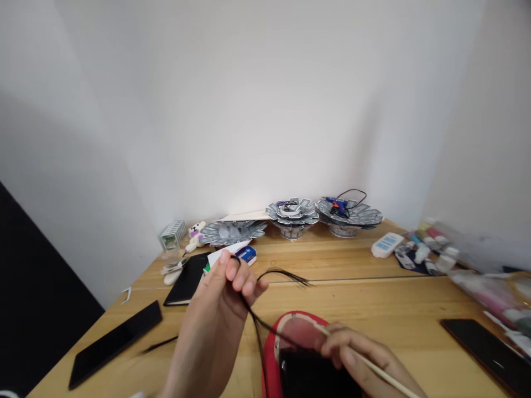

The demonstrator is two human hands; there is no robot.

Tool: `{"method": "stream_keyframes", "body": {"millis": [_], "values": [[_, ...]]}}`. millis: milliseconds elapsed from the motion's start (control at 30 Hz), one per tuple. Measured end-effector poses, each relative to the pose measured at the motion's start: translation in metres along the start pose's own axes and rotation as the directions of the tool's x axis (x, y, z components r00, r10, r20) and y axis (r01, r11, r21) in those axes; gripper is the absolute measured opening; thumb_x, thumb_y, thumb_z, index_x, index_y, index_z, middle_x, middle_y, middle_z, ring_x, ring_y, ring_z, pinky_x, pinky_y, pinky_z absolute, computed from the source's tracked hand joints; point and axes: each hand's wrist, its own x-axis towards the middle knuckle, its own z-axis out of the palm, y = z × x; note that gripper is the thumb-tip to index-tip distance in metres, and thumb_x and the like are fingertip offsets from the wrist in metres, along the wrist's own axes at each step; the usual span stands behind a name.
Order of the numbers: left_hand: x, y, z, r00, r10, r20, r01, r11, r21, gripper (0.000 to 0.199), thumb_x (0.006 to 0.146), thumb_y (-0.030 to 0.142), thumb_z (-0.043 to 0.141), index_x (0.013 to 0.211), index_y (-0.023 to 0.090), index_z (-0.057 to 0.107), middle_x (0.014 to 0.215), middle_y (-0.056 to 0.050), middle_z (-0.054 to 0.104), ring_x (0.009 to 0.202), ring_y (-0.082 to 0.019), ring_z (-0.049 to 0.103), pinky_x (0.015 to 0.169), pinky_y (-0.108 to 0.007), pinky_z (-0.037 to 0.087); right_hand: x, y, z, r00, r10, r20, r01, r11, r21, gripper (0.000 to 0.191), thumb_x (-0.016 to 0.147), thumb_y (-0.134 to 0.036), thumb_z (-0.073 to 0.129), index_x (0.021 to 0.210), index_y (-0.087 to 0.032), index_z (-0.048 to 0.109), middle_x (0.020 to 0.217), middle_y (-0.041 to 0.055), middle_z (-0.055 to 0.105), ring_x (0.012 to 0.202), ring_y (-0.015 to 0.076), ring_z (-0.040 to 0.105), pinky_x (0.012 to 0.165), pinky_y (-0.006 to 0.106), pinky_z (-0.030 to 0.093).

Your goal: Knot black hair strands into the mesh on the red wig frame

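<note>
My left hand [219, 315] is raised over the near part of the table, thumb and fingers pinched on a lock of black hair-like strands [249, 307]. One end of the lock loops out to the right behind the fingers, and other strands hang down toward my right hand. My right hand [373, 354] is closed around a thin pale wooden stick [381, 371], its tip pointing up and left. Some strands run to the fingers there, slightly blurred. Below both hands lies a red-edged rounded thing [270, 345] with a pinkish inside and a dark, glossy object [315, 376] on it.
A black phone-like slab [116, 342] and a black notebook [186, 282] lie left. Grey layered paper bowls [292, 215] line the back, one holding a blue glue gun [337, 205]. At right are a white box [386, 244], paint bottles [431, 237] and a dark flat object [485, 354].
</note>
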Motion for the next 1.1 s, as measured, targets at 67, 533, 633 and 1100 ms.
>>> {"method": "stream_keyframes", "body": {"millis": [67,533,633,1100], "values": [[0.000,-0.003,-0.001,0.997,0.075,0.022,-0.078,0.961,0.266,0.037,0.088,0.041,0.068,0.063,0.019,0.054,0.068,0.002,0.060,0.070,-0.013,0.058,0.081,-0.027,0.052,0.005,-0.005,-0.008,0.976,0.019,-0.215,-0.053,0.987,-0.153,0.048,0.081,-0.069,0.060,0.085,-0.026,0.079,0.099,0.0114,0.078,0.099,0.0330,0.071,0.093,0.044,0.055],[-0.005,-0.030,0.000,0.905,-0.091,0.416,-0.323,0.489,0.810,0.034,0.097,0.035,0.046,0.070,0.021,0.062,0.109,-0.009,0.063,0.112,-0.024,0.055,0.096,-0.033,0.038,0.021,-0.059,0.018,0.971,-0.237,-0.025,0.228,0.955,-0.190,0.019,0.089,-0.034,0.063,0.076,-0.028,0.076,0.073,-0.0011,0.075,0.068,0.0168,0.070,0.065,0.020,0.056],[-0.002,-0.033,-0.007,0.916,-0.238,0.322,-0.111,0.621,0.775,0.041,0.095,0.050,0.050,0.070,0.019,0.061,0.083,-0.007,0.065,0.081,-0.021,0.060,0.076,-0.029,0.043,0.020,-0.055,0.013,0.985,-0.122,-0.119,0.107,0.987,-0.124,0.029,0.088,-0.043,0.064,0.068,-0.025,0.071,0.064,-0.0011,0.071,0.061,0.0174,0.067,0.058,0.021,0.053],[-0.013,-0.032,0.001,0.849,-0.057,0.526,-0.393,0.597,0.699,0.043,0.099,0.044,0.049,0.067,0.023,0.068,0.082,-0.008,0.066,0.109,-0.026,0.054,0.095,-0.031,0.037,0.029,-0.031,0.040,0.981,0.174,-0.085,-0.109,0.858,0.503,0.041,0.078,-0.060,0.074,0.074,-0.020,0.064,0.059,-0.0032,0.059,0.051,0.0102,0.050,0.048,0.018,0.041]]}}
